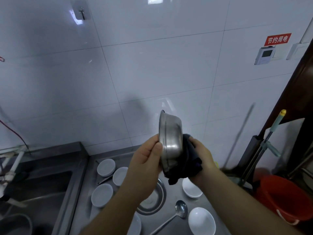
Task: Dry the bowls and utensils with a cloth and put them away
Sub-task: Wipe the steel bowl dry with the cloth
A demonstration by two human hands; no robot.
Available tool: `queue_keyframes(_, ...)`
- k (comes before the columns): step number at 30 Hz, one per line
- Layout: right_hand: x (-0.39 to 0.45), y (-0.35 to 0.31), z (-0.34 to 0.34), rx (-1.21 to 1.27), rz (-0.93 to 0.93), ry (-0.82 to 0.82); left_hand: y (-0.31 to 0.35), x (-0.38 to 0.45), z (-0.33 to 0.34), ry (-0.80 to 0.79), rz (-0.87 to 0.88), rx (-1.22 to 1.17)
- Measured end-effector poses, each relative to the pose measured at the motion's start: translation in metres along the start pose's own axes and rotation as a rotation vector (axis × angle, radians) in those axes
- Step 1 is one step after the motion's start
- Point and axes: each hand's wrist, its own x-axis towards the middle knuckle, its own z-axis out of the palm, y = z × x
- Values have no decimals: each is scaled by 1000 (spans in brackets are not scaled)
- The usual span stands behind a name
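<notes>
1. Drying is the step in hand: a steel bowl (171,141) is held up on edge above the counter (176,197), its rim turned to the person's left and its base to the right.
2. The left hand (145,156) pinches the bowl at the lower rim, thumb on the outside edge and fingers hidden behind it.
3. The right hand (201,158) clutches a dark cloth (184,163), bunched and pressed against the bowl's base and lower wall; a loose corner hangs beneath.
4. Below, on the steel counter, lie several white bowls (201,221), a flat steel dish (152,199) partly hidden by the left forearm, and a ladle (180,209) with its handle running towards the camera. A sink (42,187) sits to the left.
5. Judging by how much crockery lies out, the task looks early or midway; whether those pieces are already dry cannot be told.
6. The next move probably calls for turning the bowl in the left hand so the cloth can reach the inside, with a firm pinch since wet steel may slip.
7. Where the bowl is to be stored is not in view.
</notes>
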Motion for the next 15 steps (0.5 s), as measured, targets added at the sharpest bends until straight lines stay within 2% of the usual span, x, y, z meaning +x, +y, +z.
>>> queue_keyframes(4,-4,15,0,131,91,-79,-3,-3,10,-14,25,207)
queue_keyframes(7,-6,13,-1,166,112,-78,-3,-5,14,-24,-46,159)
queue_keyframes(11,-7,12,2,159,76,-81,10,0,16,-32,-221,-77)
queue_keyframes(15,-13,15,10,137,59,-119,19,1,18,-21,-153,32)
